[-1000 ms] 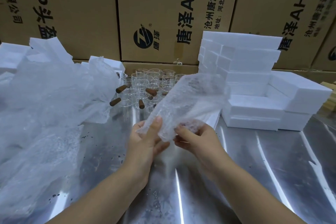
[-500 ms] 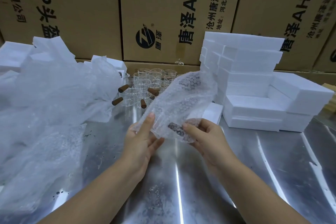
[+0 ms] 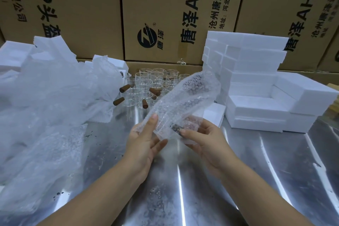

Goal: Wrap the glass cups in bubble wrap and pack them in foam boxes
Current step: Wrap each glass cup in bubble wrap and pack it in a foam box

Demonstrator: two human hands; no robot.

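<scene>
Both hands were raised above the steel surface (image 3: pixel 183 180) at its centre, with a bubble wrap sheet (image 3: pixel 183 101) between them. The left hand (image 3: pixel 145 141) pinched the sheet's lower left edge, thumb on the upper face and nearly straight fingers underneath. The right hand (image 3: pixel 203 143) gripped the sheet's lower end, thumb on top and curled fingers below. From the hands the sheet extended upward toward 1 o'clock, curved into a loose trough. Whether anything lay inside it could not be determined. The glass cups (image 3: pixel 156 82) stood unwrapped in a tight cluster on the surface at 12 o'clock, behind the sheet. Several brown stubs (image 3: pixel 124 88) projected from the nearer cups. The foam boxes (image 3: pixel 256 82) were stacked at 2 o'clock, just beside the cups. A loose bubble wrap heap (image 3: pixel 45 106) occupied the surface from 8 to 10 o'clock. Printed cartons (image 3: pixel 165 5) formed a wall along the far edge.
</scene>
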